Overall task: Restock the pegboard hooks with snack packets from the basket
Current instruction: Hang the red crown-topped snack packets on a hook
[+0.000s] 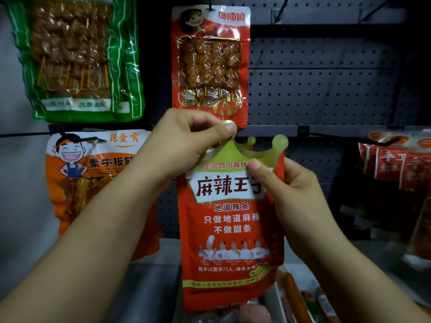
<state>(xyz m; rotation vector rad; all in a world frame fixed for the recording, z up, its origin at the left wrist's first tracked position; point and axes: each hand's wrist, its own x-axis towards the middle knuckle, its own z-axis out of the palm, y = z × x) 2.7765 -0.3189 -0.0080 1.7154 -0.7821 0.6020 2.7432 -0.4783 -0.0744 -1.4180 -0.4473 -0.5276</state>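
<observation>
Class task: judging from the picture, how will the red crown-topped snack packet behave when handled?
The red crown-topped packet probably flops: it hangs from both hands' pinches at its top. Its glossy film looks slippery. It is likely light, since fingertips alone carry it.

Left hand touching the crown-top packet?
Touching. Head view: left hand pinches a crown tip of the crown-top packet between thumb and finger.

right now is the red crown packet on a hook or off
Off: both hands, left hand and right hand, hold the red packet upright; no hook through it.

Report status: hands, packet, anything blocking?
Left hand pinches the crown tab; right hand grips the red packet. Packet not yet hung. Skewer packet hangs just above.
</observation>
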